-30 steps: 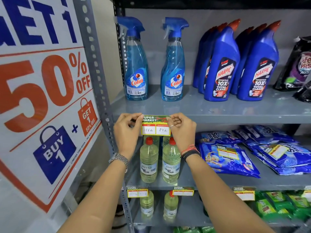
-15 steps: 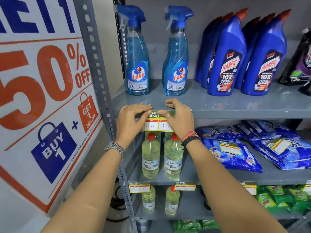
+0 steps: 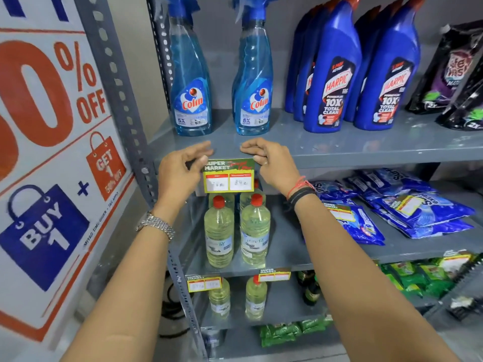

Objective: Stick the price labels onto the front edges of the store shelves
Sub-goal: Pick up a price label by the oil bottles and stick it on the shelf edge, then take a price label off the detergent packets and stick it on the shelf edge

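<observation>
A green and yellow "Super Market" price label [image 3: 229, 176] with two white price boxes lies against the front edge of the grey shelf [image 3: 352, 159], below two blue Colin spray bottles [image 3: 192, 82]. My left hand [image 3: 180, 173] pinches its top left corner, fingers resting on the shelf top. My right hand [image 3: 271, 163] pinches the top right corner the same way. The label's lower part hangs below the edge, in front of clear red-capped bottles [image 3: 219, 231].
Blue Harpic bottles [image 3: 337, 82] and dark pouches [image 3: 454, 74] stand to the right on the same shelf. Blue detergent packets [image 3: 407, 210] lie on the shelf below. Two labels [image 3: 204, 284] hang on the lower edge. A perforated upright [image 3: 122, 100] and a sale poster [image 3: 52, 152] stand left.
Both hands have lifted the label from just under the shelf up onto its front edge, and the fingers now reach over the shelf top. The camera has come closer.
</observation>
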`<act>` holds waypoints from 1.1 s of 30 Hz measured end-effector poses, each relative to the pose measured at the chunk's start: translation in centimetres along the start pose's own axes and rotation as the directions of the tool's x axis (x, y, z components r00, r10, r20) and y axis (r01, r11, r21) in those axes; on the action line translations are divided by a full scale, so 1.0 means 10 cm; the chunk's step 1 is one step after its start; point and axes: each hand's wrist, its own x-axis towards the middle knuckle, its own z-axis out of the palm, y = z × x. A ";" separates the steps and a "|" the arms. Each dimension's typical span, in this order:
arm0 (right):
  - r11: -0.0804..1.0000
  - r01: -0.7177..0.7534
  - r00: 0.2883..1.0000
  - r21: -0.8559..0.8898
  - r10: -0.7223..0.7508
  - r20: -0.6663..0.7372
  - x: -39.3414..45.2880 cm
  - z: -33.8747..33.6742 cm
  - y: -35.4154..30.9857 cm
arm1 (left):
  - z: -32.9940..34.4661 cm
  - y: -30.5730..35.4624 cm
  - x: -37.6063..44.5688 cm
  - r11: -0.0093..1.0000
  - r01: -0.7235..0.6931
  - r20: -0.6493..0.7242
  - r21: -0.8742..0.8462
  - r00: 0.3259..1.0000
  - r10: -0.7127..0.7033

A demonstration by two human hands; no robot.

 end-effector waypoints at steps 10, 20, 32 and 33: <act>1.000 -0.003 0.860 0.025 0.015 -0.510 -0.99 -0.86 1.16 | 1.24 0.55 -0.89 0.946 -0.316 -0.263 0.076 0.909 0.324; 0.882 -0.445 0.809 0.153 0.470 -0.352 -1.45 -2.18 3.23 | 3.40 0.30 -1.26 0.933 0.311 0.162 -0.182 0.945 -0.284; 0.690 -0.712 0.695 0.127 0.719 -0.011 -0.78 -1.99 4.01 | 4.20 0.16 -0.45 0.725 0.688 0.387 -0.018 0.674 -0.630; 0.666 -0.732 0.672 0.145 0.740 -0.010 -0.73 -1.95 4.04 | 4.26 0.07 -0.41 0.730 0.683 0.382 -0.008 0.677 -0.629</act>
